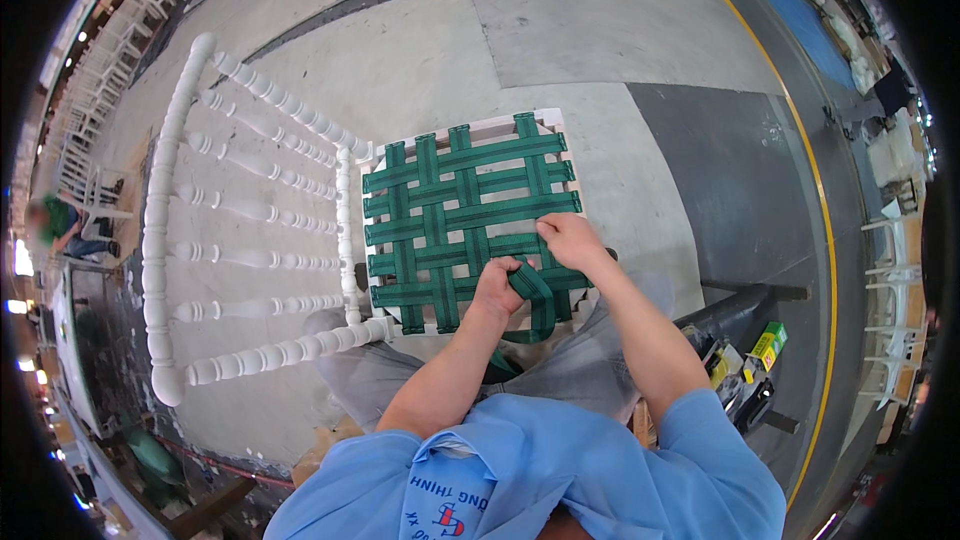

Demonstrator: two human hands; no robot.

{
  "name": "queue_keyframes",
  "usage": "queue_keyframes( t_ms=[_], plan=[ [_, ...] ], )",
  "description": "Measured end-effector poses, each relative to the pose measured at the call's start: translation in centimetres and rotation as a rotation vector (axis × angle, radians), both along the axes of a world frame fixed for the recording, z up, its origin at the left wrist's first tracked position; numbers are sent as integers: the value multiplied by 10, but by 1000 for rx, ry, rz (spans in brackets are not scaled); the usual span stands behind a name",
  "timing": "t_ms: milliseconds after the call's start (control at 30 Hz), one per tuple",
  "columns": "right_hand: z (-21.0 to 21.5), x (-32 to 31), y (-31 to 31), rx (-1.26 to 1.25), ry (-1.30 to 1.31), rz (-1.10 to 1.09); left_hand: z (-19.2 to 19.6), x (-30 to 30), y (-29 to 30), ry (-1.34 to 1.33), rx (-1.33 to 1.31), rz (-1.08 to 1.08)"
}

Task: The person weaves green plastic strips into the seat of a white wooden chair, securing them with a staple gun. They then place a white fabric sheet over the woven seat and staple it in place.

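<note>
Nearest my camera, the left hand (495,288) grasps a looped green strap (541,304); just beyond, the right hand (570,238) curls its fingers at the right side of the woven seat (472,217), pinching what I can't tell. The seat lies right of the white chair back (255,209); I judge this as weaving, calling next for drawing the slack through evenly.

This looks like a furniture workshop or factory floor. White chairs (108,68) line up along the left edge, more white seats (893,285) stand at the right, and a white chair frame (160,205) carries woven green webbing (470,218). A yellow line (822,200) crosses the patchy grey floor (580,30); a co-worker (68,223) sits far left.
</note>
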State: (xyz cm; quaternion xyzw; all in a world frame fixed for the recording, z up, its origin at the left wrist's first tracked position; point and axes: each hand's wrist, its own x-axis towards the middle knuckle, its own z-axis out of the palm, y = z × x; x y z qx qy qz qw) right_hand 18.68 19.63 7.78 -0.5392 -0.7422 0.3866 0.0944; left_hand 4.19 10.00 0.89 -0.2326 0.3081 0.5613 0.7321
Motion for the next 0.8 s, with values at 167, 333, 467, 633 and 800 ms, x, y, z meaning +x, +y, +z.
queue_keyframes(
  t_ms=[167, 333, 467, 633, 800],
  plan=[
    [-24, -58, 36, -530, -353, 20, -12, -5, -4, 47, 35, -28],
    [-27, -67, 31, -624, -13, -219, -11, -15, -3, 40, 68, -59],
    [-44, -47, 1, -526, 332, -286, 17, -2, -32, 186, 165, -256],
    [-34, -48, 22, -274, 472, -276, 33, -5, -109, 1315, 337, -827],
    [-29, -63, 59, -158, 376, -192, 76, -38, -9, 658, 260, -308]
  ],
)
